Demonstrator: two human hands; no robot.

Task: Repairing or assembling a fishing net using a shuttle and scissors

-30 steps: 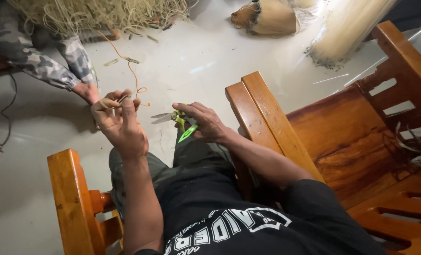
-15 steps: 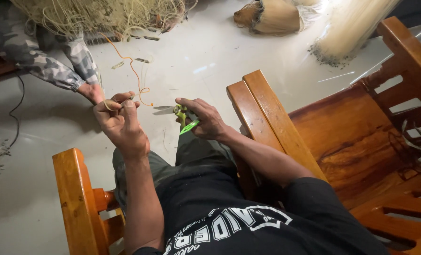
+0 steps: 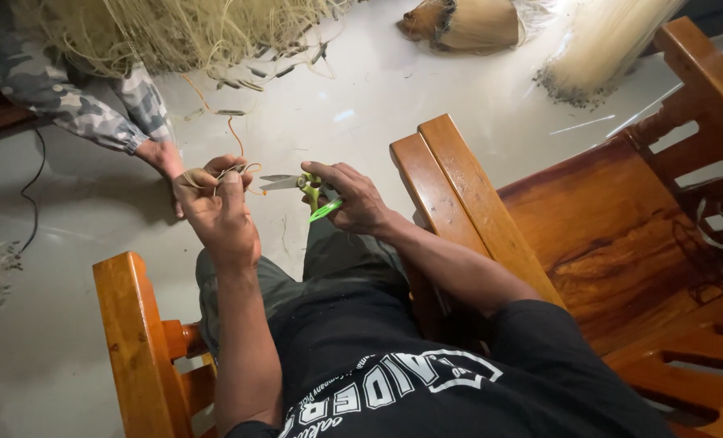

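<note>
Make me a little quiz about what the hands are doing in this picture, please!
1. Which hand holds the green-handled scissors?
A. the left hand
B. the right hand
C. the other person's hand

2. True or false: the left hand pinches a thin strand between its fingers.

3. Fill in: the other person's hand comes out of a ____ patterned sleeve.

Key: 1 B, the right hand holds them, blades pointing toward the strand. 2 true. 3 camouflage.
</note>
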